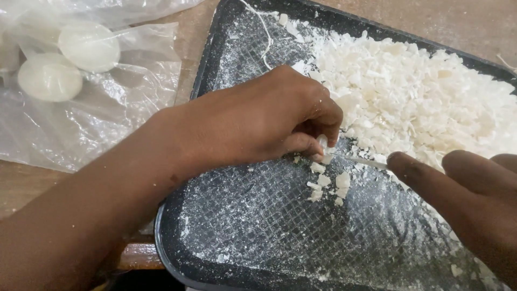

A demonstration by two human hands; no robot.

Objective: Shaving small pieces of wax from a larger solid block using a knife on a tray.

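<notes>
Dark rectangular tray (pixel 177 237), floor scored in a grid and dusted white. Right hand (pixel 474 199) closed round a thin knife blade (pixel 362 160), forefinger laid along it. Left hand (pixel 258 121) pinches a small white wax-like piece (pixel 323 143) at the blade tip; cut chips (pixel 326 183) lie just below. Beyond, heaped white flakes (pixel 420 97). Far left, clear plastic bag (pixel 107 118) holding white discs (pixel 89 46).
</notes>
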